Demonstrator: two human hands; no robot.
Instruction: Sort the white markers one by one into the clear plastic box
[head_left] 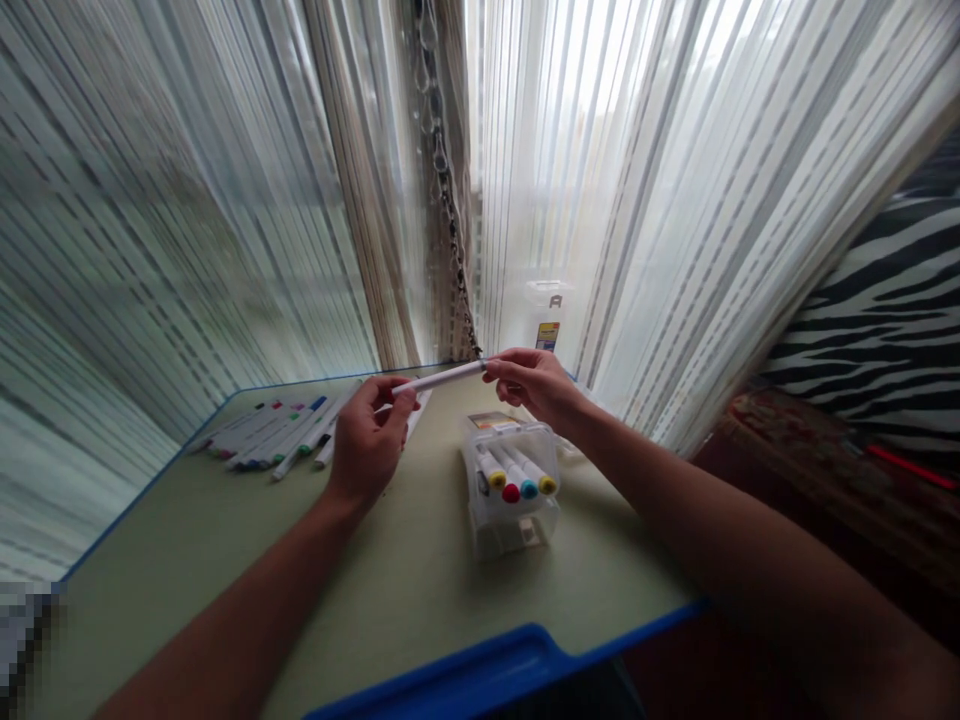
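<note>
A white marker (444, 378) is held up between both hands above the far part of the table. My left hand (369, 432) pinches its left end. The fingers of my right hand (534, 382) close on its right end, which looks dark where it shows. Below my right hand stands a clear plastic case (514, 535) with several markers lying in it, their yellow, red and blue ends facing me. Left of my left hand, several white markers (259, 435) with coloured ends lie in a row on the table.
The pale green table (360, 610) has a blue raised edge (450, 680) at the front. Behind it hang striped string curtains (225, 200) and a beaded chain (442, 160). A clear lid with a yellow label (548, 332) stands at the back. Zebra-striped fabric (885, 310) is on the right.
</note>
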